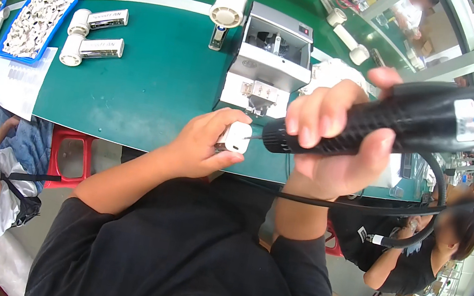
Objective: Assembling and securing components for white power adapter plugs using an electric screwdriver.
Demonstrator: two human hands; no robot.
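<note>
My right hand [342, 144] is wrapped round a black electric screwdriver [429, 118], which lies nearly level and points left. Its thin bit reaches the end of a small white plastic housing [239, 133], apparently touching it; a screw cannot be made out. That housing, with a small dark slot in its end, is gripped by my left hand [202, 145] at the bench's near edge. The rest of it is hidden in the palm. Just beyond both hands stands a grey and white screw feeder [271, 59] with an open front.
On the green bench [155, 70] a white handheld fan [228, 8] stands left of the feeder. Two more fans [99, 51] lie farther left, near a blue tray [75, 0] of small white parts and a paper sheet [15, 77]. The screwdriver's black cable [360, 206] loops across my right forearm. Other people sit on both sides.
</note>
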